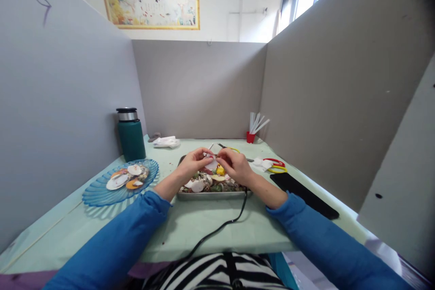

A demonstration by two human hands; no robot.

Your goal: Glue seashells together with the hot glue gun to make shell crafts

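My left hand (195, 163) and my right hand (237, 166) meet above a shallow metal tray (210, 196). Fingers of both are closed in a pinch around a small whitish piece with a bit of pink; its kind is too small to tell and mostly hidden by the fingertips. Below them the tray holds a heap of mixed bits: white shell-like discs (197, 186), greenish and brown scraps, and a yellow piece (220, 170). A black cord (234, 220) runs from near my right wrist over the table's front edge.
Left: a blue glass plate (97, 191) with round white and orange pieces, and a green bottle (131, 138). Behind: white tissue packet (166, 142) and a red cup (250, 137) of white sticks. Right: scissors (277, 169), crumpled tissue (261, 164), black phone-like slab (303, 194). Grey partitions (200, 90) enclose the table.
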